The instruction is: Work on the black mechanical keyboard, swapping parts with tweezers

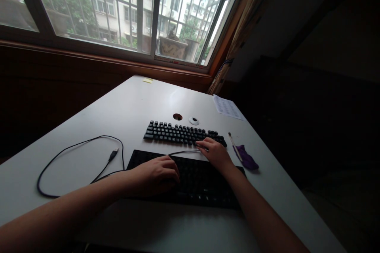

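A black keyboard [192, 180] lies in front of me on the white desk, its details dim in shadow. Over its left half rests my left hand [162, 172], fingers curled down and together; whatever lies under them is hidden. Just behind the keyboard, black keycaps [175, 132] stand in rows laid out like a keyboard. At the near edge of these rows, my right hand [212, 150] pinches with thumb and fingertips at a small dark keycap [198, 145], mostly covered by the fingers. The cable [181, 151] passes between keyboard and keycaps.
A looped cable with a USB plug [113, 154] lies on the left. To the right are a brush [234, 146] and purple cloth [247, 158]. Farther back are a desk hole [177, 117], its round cover [194, 120], a printed sheet [227, 107] and yellow notes [147, 80]. A barred window stands behind.
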`<move>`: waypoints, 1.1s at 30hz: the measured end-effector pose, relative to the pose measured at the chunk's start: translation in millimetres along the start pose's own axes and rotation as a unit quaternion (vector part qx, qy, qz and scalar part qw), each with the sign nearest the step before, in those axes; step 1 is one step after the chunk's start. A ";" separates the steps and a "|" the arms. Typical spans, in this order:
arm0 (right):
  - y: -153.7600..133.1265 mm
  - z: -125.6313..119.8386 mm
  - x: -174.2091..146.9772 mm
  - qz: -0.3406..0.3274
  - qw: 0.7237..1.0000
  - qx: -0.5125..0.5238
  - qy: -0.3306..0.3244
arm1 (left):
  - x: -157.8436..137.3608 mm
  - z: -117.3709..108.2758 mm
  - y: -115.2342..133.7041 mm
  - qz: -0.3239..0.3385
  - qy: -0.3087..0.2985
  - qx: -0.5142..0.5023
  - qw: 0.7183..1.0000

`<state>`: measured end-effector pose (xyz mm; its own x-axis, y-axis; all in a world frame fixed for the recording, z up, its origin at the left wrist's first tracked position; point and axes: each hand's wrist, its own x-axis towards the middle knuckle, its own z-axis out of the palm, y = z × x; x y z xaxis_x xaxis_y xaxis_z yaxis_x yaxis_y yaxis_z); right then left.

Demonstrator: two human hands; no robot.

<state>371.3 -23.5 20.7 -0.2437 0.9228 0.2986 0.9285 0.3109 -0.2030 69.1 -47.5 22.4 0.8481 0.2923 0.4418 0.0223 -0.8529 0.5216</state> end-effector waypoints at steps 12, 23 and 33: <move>-1.5 1.7 1.4 -0.012 1.000 0.026 -0.009 | 0.2 0.5 -1.0 0.009 0.001 0.009 1.000; -10.4 -24.0 -11.0 0.019 0.984 0.173 0.036 | 0.6 0.0 -0.4 0.002 -0.010 0.016 1.000; -33.2 -49.0 -82.2 0.143 0.927 0.319 0.138 | 0.7 -7.5 7.5 0.025 -0.053 0.051 0.997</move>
<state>374.2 -120.9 48.6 0.1494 0.9225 0.3559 0.5681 0.2145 -0.7945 65.9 -50.5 32.1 0.9004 0.2066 0.3828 0.0286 -0.9063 0.4217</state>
